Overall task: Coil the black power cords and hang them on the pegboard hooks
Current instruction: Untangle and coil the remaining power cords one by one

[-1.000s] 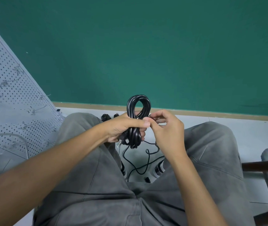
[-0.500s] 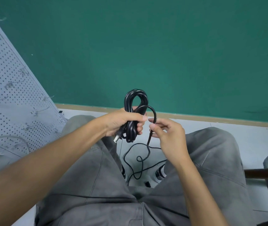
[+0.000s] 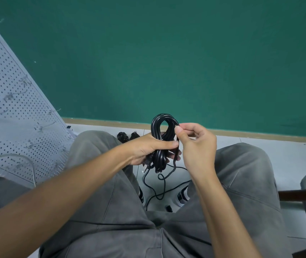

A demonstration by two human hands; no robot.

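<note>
The left hand (image 3: 148, 148) grips the coiled black power cord (image 3: 158, 146) at centre frame, while the right hand (image 3: 195, 144), at its 3 o'clock, pinches the loose strand. The cord looks limp, light and springy; clamp the bundle's waist so loops stay put.

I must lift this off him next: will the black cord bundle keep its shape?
Probably not unaided. The coiled cord keeps its loops only where the left hand grips it. The loose tail droops and kinks toward the floor, so it looks floppy. It seems light: the right hand pinches one strand.
</note>
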